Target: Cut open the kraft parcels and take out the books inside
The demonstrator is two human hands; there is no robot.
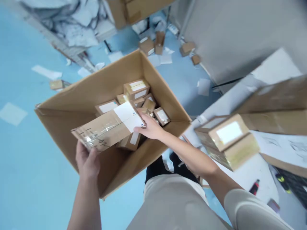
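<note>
Both my hands grip a long taped cardboard box (100,129), held tilted over a large open carton (91,86). My left hand (88,159) is closed on its near left end, thumb on top. At the other end my right hand (151,126) clasps the edge beside a white label. Black handwriting and shiny tape mark the held box's top. Below it, several small labelled boxes (136,89) lie piled in the carton's right part. The held box hides some of them.
To the right, stacked boxes (229,134) stand on a white table (259,179) with a red-and-black tool (254,187). Small boxes (146,46) and paper sheets (48,72) litter the blue floor. White bags (81,32) fill a surface at upper left. A grey wall (240,28) rises at upper right.
</note>
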